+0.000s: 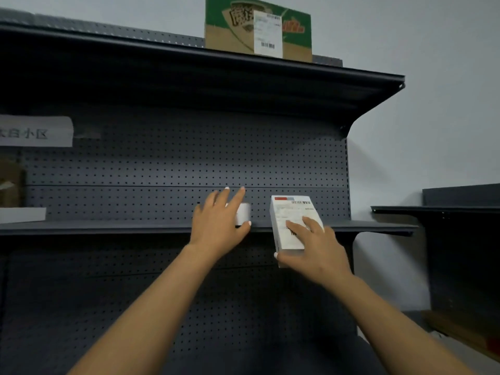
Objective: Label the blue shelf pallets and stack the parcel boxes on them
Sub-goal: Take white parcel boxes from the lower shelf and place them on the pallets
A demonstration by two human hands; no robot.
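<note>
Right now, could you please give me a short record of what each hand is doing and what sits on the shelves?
left hand: fingers curled round a small white box on the middle shelf
right hand: grips a white labelled parcel, its near end past the shelf edge
top shelf: green and brown carton with a white shipping label
back panel: dark pegboard, paper sign at left

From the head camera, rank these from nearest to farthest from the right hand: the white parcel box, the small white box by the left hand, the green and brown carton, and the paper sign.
1. white parcel box: held in the right hand.
2. small white box: left of it, on the middle shelf.
3. green and brown carton: up on the top shelf.
4. paper sign: far left, on the pegboard.
</note>
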